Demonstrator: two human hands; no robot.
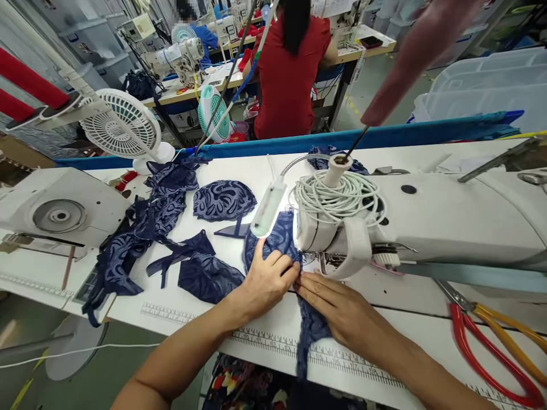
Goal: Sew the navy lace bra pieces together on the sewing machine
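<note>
A navy lace bra piece [280, 236] lies beneath the needle area of a white sewing machine [448, 210], and a narrow lace strip of it [314, 330] hangs over the table's front edge. My left hand [271, 276] has its index finger stretched out on the lace; its thumb and other fingers are curled and pinch the cloth beside the presser foot [327, 262]. From the other side, my right hand [335, 302] grips the lace edge, fingers together and tips close to my left hand. The right thumb is hidden.
Patterned lace cups [224, 200], a navy cup with straps [209, 276] and a heap of navy bras [147, 233] lie left. Scissors [474, 319] rest at right. A small lamp [269, 208] hangs over the lace. A fan [122, 122] and a person in red [286, 74] are beyond.
</note>
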